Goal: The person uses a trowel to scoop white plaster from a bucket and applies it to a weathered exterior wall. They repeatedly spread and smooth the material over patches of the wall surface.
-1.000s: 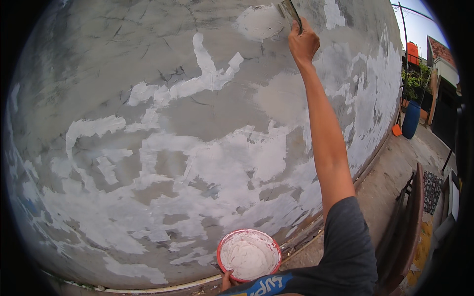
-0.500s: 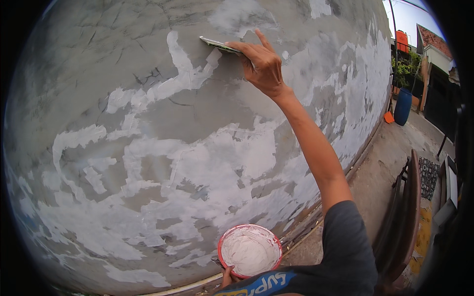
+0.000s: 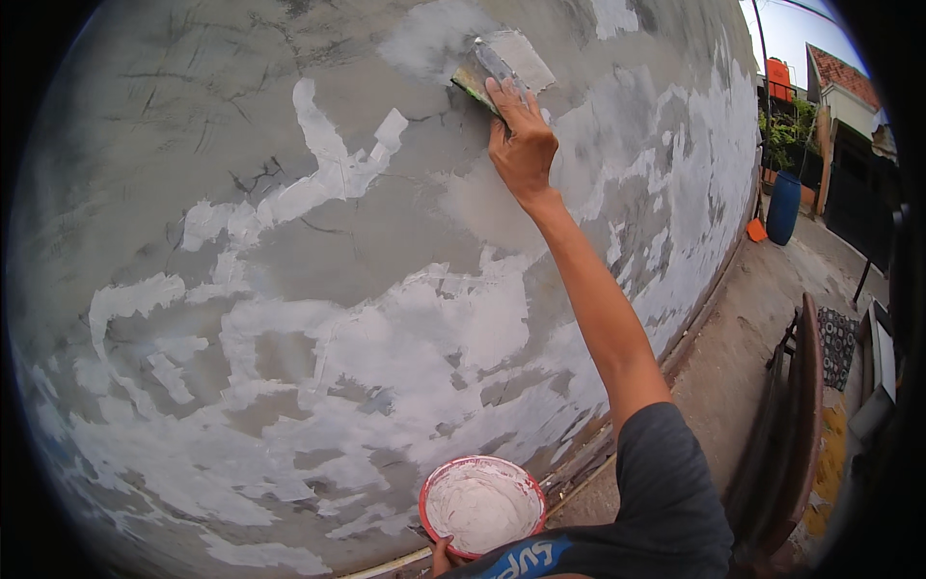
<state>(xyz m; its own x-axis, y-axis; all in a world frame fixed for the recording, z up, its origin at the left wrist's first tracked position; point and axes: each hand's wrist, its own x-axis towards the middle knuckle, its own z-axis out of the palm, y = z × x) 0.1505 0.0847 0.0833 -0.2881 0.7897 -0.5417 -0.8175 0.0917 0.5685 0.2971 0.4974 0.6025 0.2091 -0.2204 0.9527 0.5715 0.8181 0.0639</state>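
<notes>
My right hand [image 3: 526,154] is stretched up the grey wall [image 3: 357,241]. Its fingers press a flat putty scraper [image 3: 475,79] against the plaster. Beside the blade lies a smooth, pale patch of wet putty [image 3: 526,60]. Low in front of my body, my left hand [image 3: 441,558] grips the near left rim of a red bowl [image 3: 531,534]; most of that hand is hidden below the bowl. Thick white putty [image 3: 482,507] fills the bowl, and some is smeared around its inside.
White putty streaks cover much of the lower wall. On the right, a dark, curved wooden piece of furniture [image 3: 803,425] stands on the concrete ground [image 3: 709,362]. Farther off are a blue barrel [image 3: 784,209], an orange object [image 3: 756,231] and a dark gate [image 3: 854,193].
My right hand has turned the scraper and brought it higher against the wall. A fresh putty patch now shows beside the blade. My left hand still holds the bowl.
</notes>
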